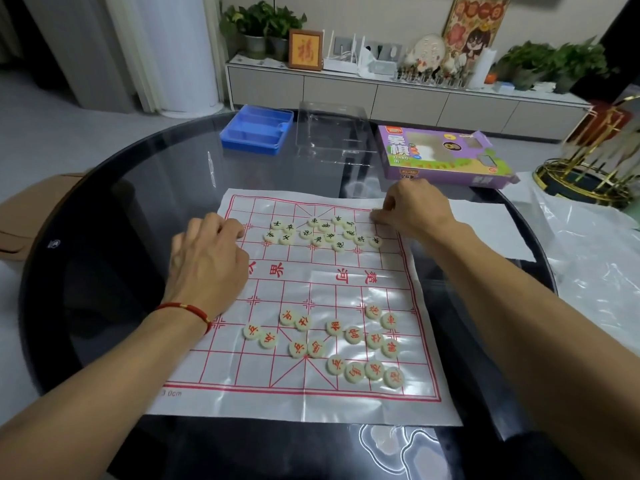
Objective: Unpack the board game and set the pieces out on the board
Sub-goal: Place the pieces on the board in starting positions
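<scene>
Both hands rest on the xiangqi board (298, 271), fingers curled. The left hand (207, 251) is at its far-left edge, the right hand (412, 209) at its far-right corner; whether either pinches anything I cannot tell. Black-lettered pieces (322, 232) lie between the hands, red-lettered pieces (332, 341) nearer the person, the purple game box (443, 155) beyond the right hand on the bench (104, 237).

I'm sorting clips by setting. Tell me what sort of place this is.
Most likely a home living room. A low sideboard along the wall holds potted plants and a framed picture, and the game board lies on a round glass table.
</scene>
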Demonstrator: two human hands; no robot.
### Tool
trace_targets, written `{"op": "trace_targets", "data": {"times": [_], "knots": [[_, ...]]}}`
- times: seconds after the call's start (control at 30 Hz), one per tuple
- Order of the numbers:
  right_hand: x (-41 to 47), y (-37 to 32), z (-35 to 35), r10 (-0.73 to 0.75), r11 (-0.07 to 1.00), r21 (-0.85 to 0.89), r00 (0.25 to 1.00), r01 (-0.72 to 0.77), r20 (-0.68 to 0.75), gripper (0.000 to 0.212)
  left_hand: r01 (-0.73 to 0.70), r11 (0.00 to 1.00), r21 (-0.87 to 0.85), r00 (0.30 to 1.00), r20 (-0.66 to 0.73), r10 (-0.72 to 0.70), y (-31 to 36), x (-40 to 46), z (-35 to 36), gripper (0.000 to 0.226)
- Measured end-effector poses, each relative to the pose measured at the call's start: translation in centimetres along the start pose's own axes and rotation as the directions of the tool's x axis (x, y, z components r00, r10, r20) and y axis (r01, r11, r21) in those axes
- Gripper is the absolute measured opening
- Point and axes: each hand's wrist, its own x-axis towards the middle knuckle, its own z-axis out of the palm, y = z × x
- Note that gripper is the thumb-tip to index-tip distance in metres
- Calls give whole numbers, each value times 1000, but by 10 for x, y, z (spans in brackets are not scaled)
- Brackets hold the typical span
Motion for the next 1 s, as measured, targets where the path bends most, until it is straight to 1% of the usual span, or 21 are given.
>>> {"op": "trace_targets", "data": {"times": [0.07, 0.17, 0.23, 0.3, 0.47, 0.7, 0.93, 1.0], "knots": [[4, 8, -5, -26, 998, 52, 999, 25, 33, 30, 0, 1000, 8, 1000, 3, 0, 0, 0, 1, 28], [6, 14, -9, -133, 988, 90, 990, 127, 56, 23, -3, 1000, 18, 1000, 3, 3, 0, 0, 1, 28], [5, 12, -7, -185, 979, 96, 980, 178, 68, 25, -3, 1000, 21, 1000, 8, 3, 1, 0, 1, 28], [5, 10, -5, -209, 974, 107, 974, 199, 87, 27, 1, 1000, 21, 1000, 13, -1, 1, 1, 2, 29], [7, 6, 0, -176, 981, 99, 982, 170, 65, 22, 3, 1000, 19, 1000, 10, -3, 0, 0, 2, 29], [9, 8, 7, -142, 983, 125, 989, 136, 37, 22, 6, 1000, 9, 1000, 10, -6, 0, 0, 3, 30], [10, 10, 7, -158, 977, 150, 986, 149, 49, 25, 11, 1000, 10, 1000, 23, -11, 2, -1, 1, 33], [12, 12, 2, -152, 974, 174, 988, 146, 22, 26, 12, 1000, 12, 1000, 25, -13, 2, 0, 1, 33]]}}
